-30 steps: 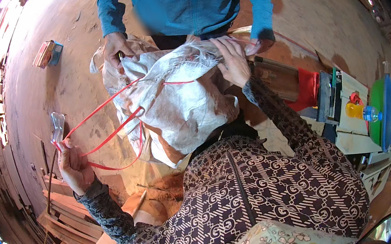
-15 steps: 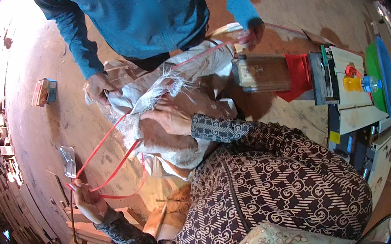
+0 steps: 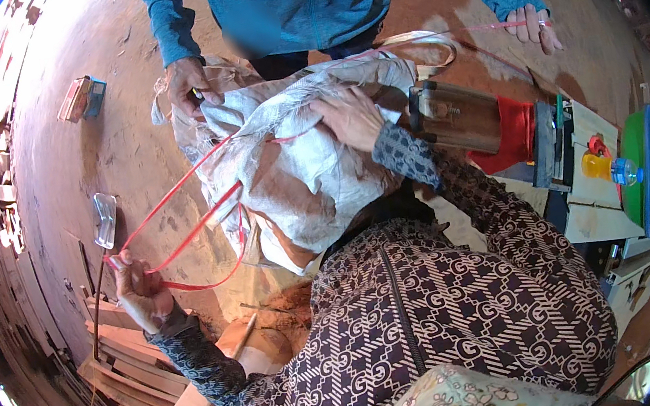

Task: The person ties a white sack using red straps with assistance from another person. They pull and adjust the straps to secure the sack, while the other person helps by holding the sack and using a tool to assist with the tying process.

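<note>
A white woven sack (image 3: 298, 178), crumpled and stained brown, stands bunched in front of me. My left hand (image 3: 143, 292) is closed on a red strap (image 3: 183, 189), which runs taut to the sack's gathered top; a slack loop of it hangs below. My right hand (image 3: 352, 120) lies on the sack's upper part with its fingers stretched out. Across from me, a co-worker in a blue jacket (image 3: 294, 6) grips the sack with one hand (image 3: 190, 86). Their other hand (image 3: 534, 28), out to the right, pulls the strap's far end.
At right stand a brown machine part (image 3: 455, 116) with red cloth (image 3: 516, 133), a yellow bottle (image 3: 597, 165) and a green basin (image 3: 634, 160). Left on the floor are a clear plastic tray (image 3: 105, 220) and a small box (image 3: 82, 98). Wooden boards (image 3: 131, 369) lie lower left.
My right hand has moved right and up along the sack, its top now lying flatter. The co-worker's far hand has drawn the strap out to the right. My left hand keeps its hold.
</note>
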Motion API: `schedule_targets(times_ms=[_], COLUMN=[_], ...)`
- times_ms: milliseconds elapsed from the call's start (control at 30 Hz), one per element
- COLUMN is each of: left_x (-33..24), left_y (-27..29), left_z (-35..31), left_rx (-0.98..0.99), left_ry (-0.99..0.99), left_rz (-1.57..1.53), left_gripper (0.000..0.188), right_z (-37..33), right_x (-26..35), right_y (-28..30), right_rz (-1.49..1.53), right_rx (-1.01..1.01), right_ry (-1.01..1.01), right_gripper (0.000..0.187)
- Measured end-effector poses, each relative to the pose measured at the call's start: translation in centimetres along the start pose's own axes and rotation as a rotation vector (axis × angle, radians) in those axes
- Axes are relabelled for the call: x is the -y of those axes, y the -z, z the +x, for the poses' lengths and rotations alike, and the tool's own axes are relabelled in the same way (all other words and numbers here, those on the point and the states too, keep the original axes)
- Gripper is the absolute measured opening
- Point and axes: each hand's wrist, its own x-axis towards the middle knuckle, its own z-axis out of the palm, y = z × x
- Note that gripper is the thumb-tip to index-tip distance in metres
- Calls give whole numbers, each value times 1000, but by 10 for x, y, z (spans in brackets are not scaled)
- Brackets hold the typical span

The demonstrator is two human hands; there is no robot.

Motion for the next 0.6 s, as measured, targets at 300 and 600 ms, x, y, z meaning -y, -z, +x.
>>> schedule_targets(times_ms=[300, 600], left_x=[-49, -34], left_y=[63, 84], left_z=[-18, -4], left_rx=[283, -211], left_ry=[-220, -208], left_rz=[-154, -84], left_gripper=[9, 10], right_z=[-8, -51], right_x=[-75, -102], right_y=[54, 45], right_rz=[-183, -169], right_rx=[-113, -131], right_ry=[-18, 39], right_gripper=[21, 22])
